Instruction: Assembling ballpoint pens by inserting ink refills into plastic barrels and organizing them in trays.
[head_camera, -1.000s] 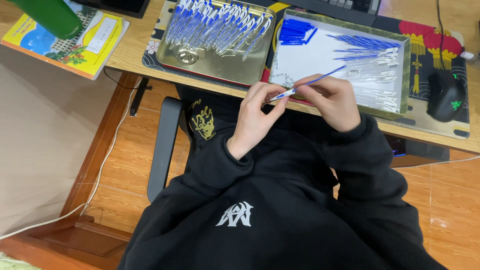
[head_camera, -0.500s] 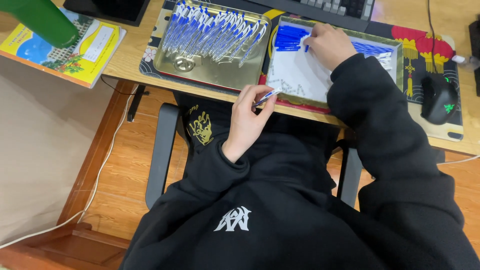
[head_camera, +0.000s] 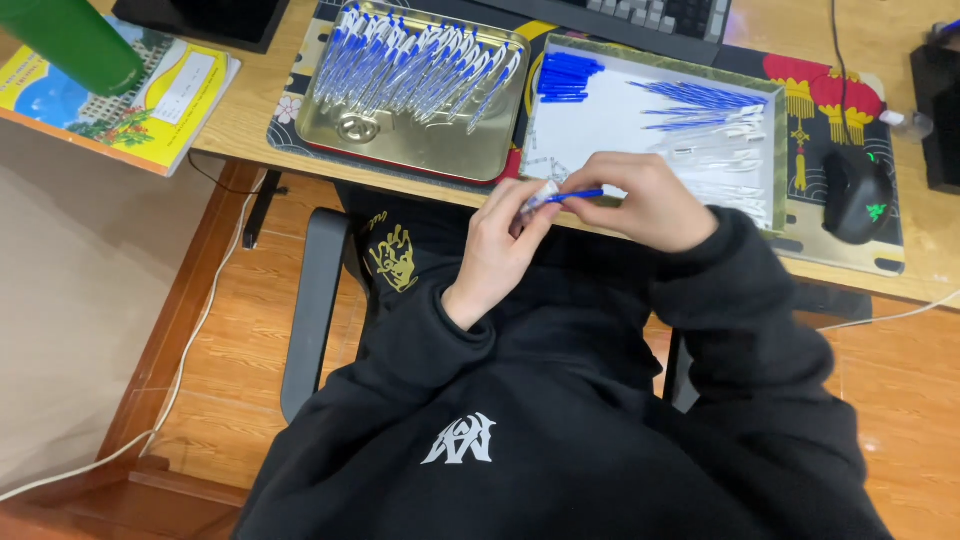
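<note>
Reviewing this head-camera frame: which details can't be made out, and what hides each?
- Pen: its middle is covered by the fingers of the left hand and right hand.
- Keyboard: cut off by the top edge.
- Green cylinder: blurred and cut by the top-left corner; its kind is unclear.
- Clear parts in the white tray: too small to count.

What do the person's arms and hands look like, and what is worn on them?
Both arms are covered by long black sleeves of a thick sweatshirt, with ribbed cuffs ending at the wrists. The left hand and right hand are bare: no gloves, and no rings or watch can be seen. The sweatshirt has a small white emblem on the chest. No markings show on the sleeves themselves.
</note>
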